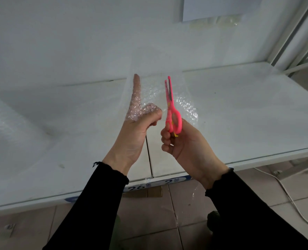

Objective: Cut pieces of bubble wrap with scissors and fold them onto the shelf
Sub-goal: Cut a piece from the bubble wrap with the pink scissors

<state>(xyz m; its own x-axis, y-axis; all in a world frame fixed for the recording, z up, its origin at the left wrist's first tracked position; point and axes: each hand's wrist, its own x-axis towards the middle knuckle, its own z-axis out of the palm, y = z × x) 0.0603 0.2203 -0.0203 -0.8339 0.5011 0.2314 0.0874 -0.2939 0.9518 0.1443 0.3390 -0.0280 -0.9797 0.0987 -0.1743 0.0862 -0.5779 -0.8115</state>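
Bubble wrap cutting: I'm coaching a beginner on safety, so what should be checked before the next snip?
1. Grip on the scissors: ok; the right hand holds them by the handles.
2. Blades open: not ok; they are almost closed, tips up.
3. Sheet held: ok; the left hand pinches the bubble wrap.
4. Finger clear: ok; the left index finger stands apart, left of the blades.
5. Blades at the wrap's edge: cannot tell; the clear edge is hard to see.
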